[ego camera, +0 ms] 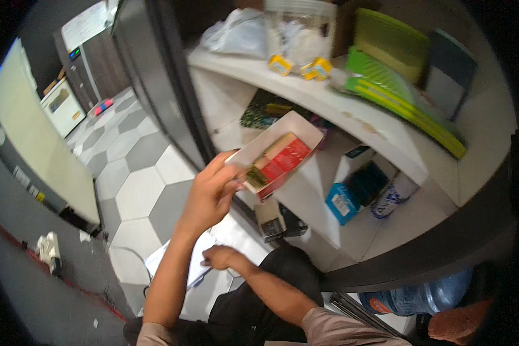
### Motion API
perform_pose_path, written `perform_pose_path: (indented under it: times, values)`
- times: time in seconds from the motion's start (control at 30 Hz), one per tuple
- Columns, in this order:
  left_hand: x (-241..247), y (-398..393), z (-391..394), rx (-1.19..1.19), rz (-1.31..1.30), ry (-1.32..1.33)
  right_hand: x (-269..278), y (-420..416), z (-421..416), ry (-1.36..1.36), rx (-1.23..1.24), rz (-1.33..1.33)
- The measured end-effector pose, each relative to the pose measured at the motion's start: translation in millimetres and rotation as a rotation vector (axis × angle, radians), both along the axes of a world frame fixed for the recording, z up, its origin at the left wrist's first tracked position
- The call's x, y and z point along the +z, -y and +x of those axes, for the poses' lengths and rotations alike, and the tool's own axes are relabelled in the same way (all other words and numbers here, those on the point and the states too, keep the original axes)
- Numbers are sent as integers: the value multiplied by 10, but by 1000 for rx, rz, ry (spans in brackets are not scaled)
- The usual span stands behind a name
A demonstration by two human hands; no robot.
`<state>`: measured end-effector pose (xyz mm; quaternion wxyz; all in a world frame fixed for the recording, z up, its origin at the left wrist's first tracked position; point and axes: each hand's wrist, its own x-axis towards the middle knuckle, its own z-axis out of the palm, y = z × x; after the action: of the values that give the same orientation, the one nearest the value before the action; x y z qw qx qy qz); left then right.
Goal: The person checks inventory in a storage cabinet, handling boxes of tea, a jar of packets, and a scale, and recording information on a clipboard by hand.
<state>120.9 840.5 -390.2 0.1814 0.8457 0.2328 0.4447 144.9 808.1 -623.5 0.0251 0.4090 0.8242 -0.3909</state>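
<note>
My left hand [216,188] grips an open box [281,125] by its near end, holding it tilted in front of the shelf. Inside the box lie red packs [289,156] and a smaller greenish-gold item [256,177]. Lower down, my right hand [225,257] is over the edge of white paper [199,261], which seems to rest on a board. Its fingers are bent, and whether they pinch anything cannot be made out. A blue box [344,203] with a dark opening stands on the lower shelf, to the right of the held box.
On the upper shelf [302,86] sit a plastic bag [238,34], small yellow boxes [315,69] and an open green box [389,86]. A dark carton [270,220] is near the cabinet's lower edge. A water jug [424,294] is at lower right, a power strip [48,253] at left.
</note>
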Motion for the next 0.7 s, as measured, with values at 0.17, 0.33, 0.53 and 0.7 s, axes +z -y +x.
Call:
perform_pose_path:
  times: [0.17, 0.33, 0.53, 0.7]
  values:
    - [-398, 523, -1003, 226, 393, -212, -572, -221, 345, -577, -475, 241]
    - [-1201, 1015, -1630, 433, 277, -182, 375, -157, 411, -1523, -946, -534]
    - [-1983, 1005, -1746, 498, 206, -64, 712, -58, 591, -1332, -640, -174]
    - [-2064, 865, -1753, 461, -60, 30, 525, -107, 365, -1131, -735, 143]
